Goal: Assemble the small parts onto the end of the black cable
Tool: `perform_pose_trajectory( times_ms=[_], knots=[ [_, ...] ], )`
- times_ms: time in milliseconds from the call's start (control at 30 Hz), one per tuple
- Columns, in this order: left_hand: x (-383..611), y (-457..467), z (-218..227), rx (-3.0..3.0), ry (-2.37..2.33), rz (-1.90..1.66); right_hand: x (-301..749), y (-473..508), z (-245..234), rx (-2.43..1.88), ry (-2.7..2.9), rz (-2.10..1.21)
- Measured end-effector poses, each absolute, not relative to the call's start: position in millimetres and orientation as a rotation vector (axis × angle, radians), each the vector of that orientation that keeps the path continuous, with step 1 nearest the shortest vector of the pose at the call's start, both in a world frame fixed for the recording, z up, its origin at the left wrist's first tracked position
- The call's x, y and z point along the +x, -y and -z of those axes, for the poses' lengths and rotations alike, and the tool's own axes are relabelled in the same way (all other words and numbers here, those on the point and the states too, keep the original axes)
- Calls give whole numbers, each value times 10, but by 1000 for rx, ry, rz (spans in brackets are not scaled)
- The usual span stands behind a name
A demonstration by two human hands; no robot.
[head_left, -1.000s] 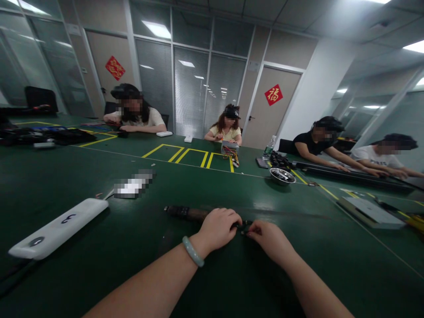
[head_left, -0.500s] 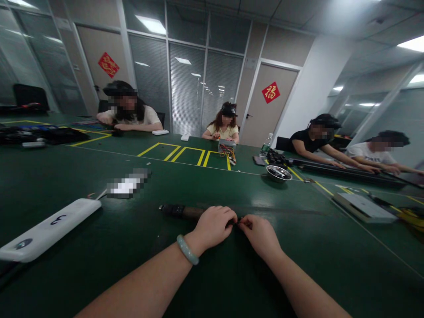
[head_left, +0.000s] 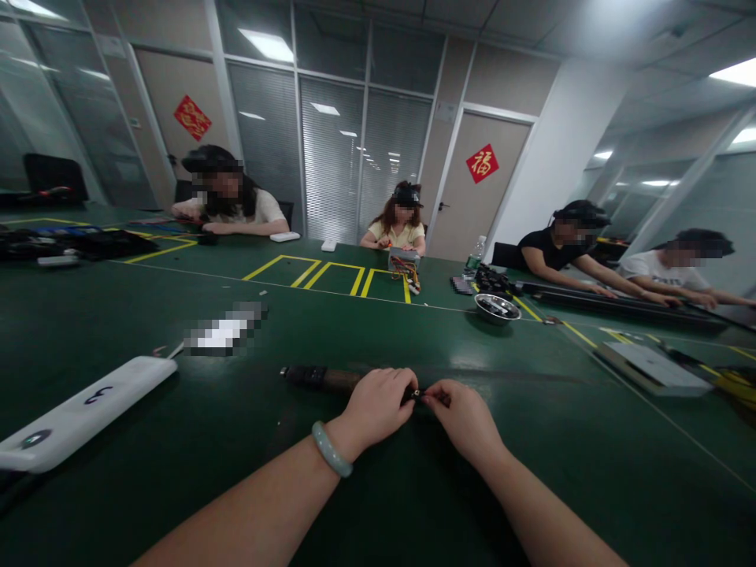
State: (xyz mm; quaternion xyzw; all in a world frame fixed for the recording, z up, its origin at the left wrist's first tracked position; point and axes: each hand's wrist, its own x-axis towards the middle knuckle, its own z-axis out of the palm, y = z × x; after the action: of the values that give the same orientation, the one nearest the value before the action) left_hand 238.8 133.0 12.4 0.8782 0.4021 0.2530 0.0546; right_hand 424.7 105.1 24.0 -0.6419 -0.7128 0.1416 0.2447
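My left hand (head_left: 383, 405), with a pale green bangle on its wrist, is closed around a small dark part (head_left: 416, 393) with a tiny shiny spot. From the other side my right hand (head_left: 464, 417) comes up close, thumb and fingers pinched at the right end of this part. Whatever sits between those right fingertips is too small to make out. A dark, rod-shaped tool (head_left: 319, 379) with a brown middle and a metal tip lies just beyond my left hand, which hides its right end. Whether the hand touches the tool, I cannot tell.
A white power strip (head_left: 88, 413) marked 3 lies at left, beside a blurred-out phone-like item (head_left: 227, 329). Farther right are a metal bowl (head_left: 497, 308) and a flat silver box (head_left: 653, 368). Several people sit around the green table (head_left: 177, 504), one with a grey wired box (head_left: 404, 257).
Both hands stay at nearly the same place. The small part between them has turned slightly, and its shiny spot now shows. The whole view has shifted a little.
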Motion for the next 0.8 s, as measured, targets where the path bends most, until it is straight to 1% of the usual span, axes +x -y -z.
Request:
perform_pose_trajectory(
  times_ms=[267,433,800],
  knots=[
    [2410,-1346,-114,2682,-1202,-766,4328,-1103,-153,-1738,1983,-512],
    [2411,-1337,-110,2661,-1246,-772,4383,-1122,-146,-1764,1941,-512],
    [2400,-1358,-120,2723,-1099,-755,4395,-1127,-123,-1741,1953,-577]
  ],
)
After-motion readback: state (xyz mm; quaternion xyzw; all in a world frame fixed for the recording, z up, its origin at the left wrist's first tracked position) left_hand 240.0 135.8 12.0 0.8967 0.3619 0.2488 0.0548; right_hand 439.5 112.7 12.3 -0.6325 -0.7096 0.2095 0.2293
